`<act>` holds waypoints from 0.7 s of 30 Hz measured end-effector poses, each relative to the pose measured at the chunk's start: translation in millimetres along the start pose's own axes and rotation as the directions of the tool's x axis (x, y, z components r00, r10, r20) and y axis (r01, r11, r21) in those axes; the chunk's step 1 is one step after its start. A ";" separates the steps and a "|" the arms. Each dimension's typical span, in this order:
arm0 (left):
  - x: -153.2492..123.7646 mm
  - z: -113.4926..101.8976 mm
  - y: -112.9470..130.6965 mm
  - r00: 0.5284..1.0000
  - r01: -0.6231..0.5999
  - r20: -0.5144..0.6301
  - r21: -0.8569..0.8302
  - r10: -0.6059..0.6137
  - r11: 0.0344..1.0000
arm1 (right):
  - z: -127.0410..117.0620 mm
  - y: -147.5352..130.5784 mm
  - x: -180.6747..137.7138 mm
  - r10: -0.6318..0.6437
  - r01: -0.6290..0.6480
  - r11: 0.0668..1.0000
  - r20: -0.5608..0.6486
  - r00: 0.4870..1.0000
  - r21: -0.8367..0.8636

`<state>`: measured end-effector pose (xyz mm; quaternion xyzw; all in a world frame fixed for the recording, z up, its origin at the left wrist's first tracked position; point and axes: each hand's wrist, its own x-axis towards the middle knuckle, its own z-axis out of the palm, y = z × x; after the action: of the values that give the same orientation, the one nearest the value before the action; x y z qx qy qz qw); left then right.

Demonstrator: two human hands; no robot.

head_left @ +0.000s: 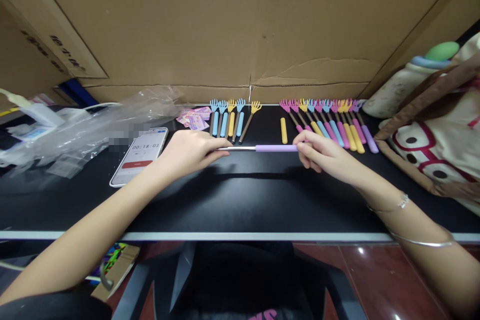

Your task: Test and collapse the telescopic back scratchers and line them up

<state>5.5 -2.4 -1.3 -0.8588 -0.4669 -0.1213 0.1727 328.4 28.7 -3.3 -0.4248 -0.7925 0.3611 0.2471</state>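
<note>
Level above the black table, a back scratcher (275, 148) with a purple sleeve on a metal rod stretches between my hands. My left hand (189, 151) is closed round the rod end, hiding whatever claw is there. The fingers of my right hand (318, 152) pinch the far end of the purple sleeve. Behind the left hand lie blue and yellow claw rods with loose sleeves (224, 124). A single yellow sleeve (284, 131) lies just behind the right hand. Right of it is a row of back scratchers (339, 127) in pink, yellow, blue and purple.
A phone (140, 155) showing a timer lies left, beside clear plastic bags (93, 125). Small printed cards (195, 118) sit near the cardboard wall (225, 25). At right are a cloth bag (431, 155) and a bottle (397, 87). The table's pale front edge (262, 236) runs below.
</note>
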 end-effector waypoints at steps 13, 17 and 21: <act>1.0 -6.6 -4.4 0.992 0.050 0.117 0.016 -0.052 0.999 | -12.8 1.9 -1.8 -0.086 0.076 0.990 -0.081 0.993 -0.122; 0.7 -7.5 -4.6 0.996 0.046 0.080 0.031 -0.048 0.998 | -6.0 2.9 -0.3 -0.081 0.077 0.991 -0.034 0.996 -0.107; 0.1 -10.3 -9.3 0.999 0.026 0.039 0.066 -0.029 0.997 | 3.2 7.7 1.8 -0.043 0.045 0.997 0.028 0.999 -0.063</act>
<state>-2.7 -1.8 9.8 -0.8484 -0.4857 -0.0908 0.1898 329.1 31.9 -11.1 -0.4101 -0.8159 0.3358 0.2310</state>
